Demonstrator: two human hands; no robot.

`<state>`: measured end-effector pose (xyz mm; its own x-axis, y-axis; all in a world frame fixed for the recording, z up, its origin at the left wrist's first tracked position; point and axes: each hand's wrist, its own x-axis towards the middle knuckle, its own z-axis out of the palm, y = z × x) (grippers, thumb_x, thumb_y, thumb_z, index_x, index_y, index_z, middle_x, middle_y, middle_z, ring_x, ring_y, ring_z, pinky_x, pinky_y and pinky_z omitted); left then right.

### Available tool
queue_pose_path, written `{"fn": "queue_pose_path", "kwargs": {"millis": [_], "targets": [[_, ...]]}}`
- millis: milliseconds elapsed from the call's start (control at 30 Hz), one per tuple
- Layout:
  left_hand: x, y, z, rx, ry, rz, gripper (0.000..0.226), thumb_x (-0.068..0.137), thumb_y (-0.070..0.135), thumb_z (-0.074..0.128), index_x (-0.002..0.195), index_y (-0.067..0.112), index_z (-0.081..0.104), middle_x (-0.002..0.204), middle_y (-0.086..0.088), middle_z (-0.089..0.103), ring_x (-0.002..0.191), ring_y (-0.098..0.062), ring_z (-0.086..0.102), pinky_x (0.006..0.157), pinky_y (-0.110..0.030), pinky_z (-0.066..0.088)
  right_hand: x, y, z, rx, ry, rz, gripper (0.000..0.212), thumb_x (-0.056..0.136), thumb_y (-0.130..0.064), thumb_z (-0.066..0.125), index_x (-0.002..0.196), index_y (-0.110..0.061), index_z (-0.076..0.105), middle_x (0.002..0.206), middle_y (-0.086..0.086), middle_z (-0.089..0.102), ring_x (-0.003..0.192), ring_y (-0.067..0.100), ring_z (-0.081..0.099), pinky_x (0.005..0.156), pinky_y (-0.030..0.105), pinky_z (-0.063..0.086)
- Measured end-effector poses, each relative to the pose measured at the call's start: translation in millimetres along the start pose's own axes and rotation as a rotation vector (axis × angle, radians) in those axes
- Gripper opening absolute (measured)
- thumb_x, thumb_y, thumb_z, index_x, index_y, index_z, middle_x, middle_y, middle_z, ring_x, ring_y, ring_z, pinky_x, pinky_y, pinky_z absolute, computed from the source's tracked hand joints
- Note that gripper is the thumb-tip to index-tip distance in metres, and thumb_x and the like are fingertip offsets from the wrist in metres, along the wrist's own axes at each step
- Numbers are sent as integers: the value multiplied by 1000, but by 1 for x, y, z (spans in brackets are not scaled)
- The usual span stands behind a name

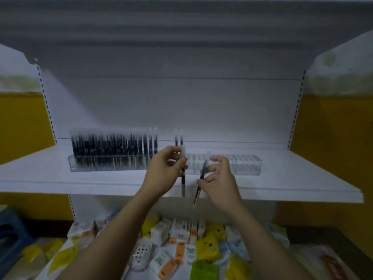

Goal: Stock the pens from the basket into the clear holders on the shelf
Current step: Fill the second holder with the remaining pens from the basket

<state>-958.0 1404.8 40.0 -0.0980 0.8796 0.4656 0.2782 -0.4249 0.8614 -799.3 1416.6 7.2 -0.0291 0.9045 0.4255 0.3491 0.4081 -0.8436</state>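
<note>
- Left hand is pinching a dark pen upright, fingers curled round it.
- Right hand is gripping a second pen, tilted; the hands are near each other, not touching.
- Both pens are hanging just in front of the right clear holder.
- Two standing pens are showing behind the left hand.
- Left clear holder is sitting packed with dark pens on the white shelf.
- Packets are lying below.

The left clear plastic holder is packed with upright dark pens, so no hand passes down there. Above the right clear plastic holder the way is open, except two dark pens standing near its left end. The white shelf board in front is free.
</note>
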Motion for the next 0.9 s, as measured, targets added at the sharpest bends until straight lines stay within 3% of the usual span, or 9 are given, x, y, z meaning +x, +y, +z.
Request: {"fn": "queue_pose_path", "kwargs": {"millis": [67, 100, 333, 433, 600, 667, 733, 833, 900], "targets": [[16, 4, -5, 25, -1, 56, 32, 92, 12, 60, 122, 21, 56, 95, -5, 66, 81, -12, 69, 69, -31, 60, 16, -12, -1, 45, -28, -67, 90, 82, -5, 73, 144, -42, 20, 104, -7, 55, 76, 13, 65, 67, 25, 58], [24, 4, -8, 48, 5, 85, 36, 91, 11, 60, 125, 25, 54, 95, -4, 66, 81, -12, 69, 69, -31, 60, 24, -17, -1, 42, -31, -105, 93, 82, -4, 73, 146, -44, 19, 103, -8, 55, 76, 13, 65, 66, 23, 57], [83, 3, -24, 200, 79, 246, 36, 89, 13, 64, 119, 30, 55, 97, 5, 67, 76, -6, 70, 74, -28, 60, 96, -26, 13, -9, 87, -316, 45, 91, -17, 64, 132, -29, 49, 84, -10, 59, 70, 10, 65, 66, 23, 59], [104, -6, -21, 192, 136, 303, 36, 88, 12, 66, 116, 31, 55, 96, 7, 65, 73, -3, 69, 73, -25, 59, 125, -26, 20, -15, 127, -359, 44, 91, -18, 65, 131, -26, 51, 82, -13, 59, 71, 9, 66, 66, 18, 56], [127, -28, -16, 201, 160, 325, 36, 88, 13, 66, 115, 34, 55, 96, 7, 66, 75, -3, 69, 74, -27, 60, 157, -18, 36, -13, 135, -367, 44, 89, -18, 67, 130, -26, 53, 84, -18, 56, 68, 9, 66, 66, 21, 58], [130, -34, -15, 192, 159, 316, 36, 88, 13, 66, 116, 34, 55, 95, 7, 66, 74, -4, 70, 73, -28, 60, 160, -11, 41, -22, 117, -365, 43, 89, -19, 68, 129, -28, 53, 85, -17, 57, 68, 7, 66, 64, 15, 54], [133, -36, -17, 177, 157, 305, 35, 88, 14, 66, 115, 34, 56, 93, 9, 67, 73, -4, 70, 71, -27, 60, 161, -5, 43, -64, 78, -347, 43, 89, -21, 68, 128, -31, 54, 86, -14, 59, 67, 7, 65, 61, 12, 51], [134, -40, -19, 260, 107, 285, 33, 88, 17, 67, 113, 36, 56, 89, 14, 65, 72, 1, 68, 66, -14, 55, 155, 5, 46, -184, -28, -303, 44, 89, -22, 68, 128, -35, 54, 92, -9, 62, 72, 6, 63, 67, 21, 54], [132, -50, -16, 332, 57, 265, 32, 88, 18, 67, 113, 34, 56, 89, 14, 64, 76, 3, 66, 65, -11, 52, 146, 10, 48, -292, -101, -294, 51, 92, -23, 62, 137, -40, 45, 93, -9, 61, 76, 5, 60, 71, 23, 54]]}}
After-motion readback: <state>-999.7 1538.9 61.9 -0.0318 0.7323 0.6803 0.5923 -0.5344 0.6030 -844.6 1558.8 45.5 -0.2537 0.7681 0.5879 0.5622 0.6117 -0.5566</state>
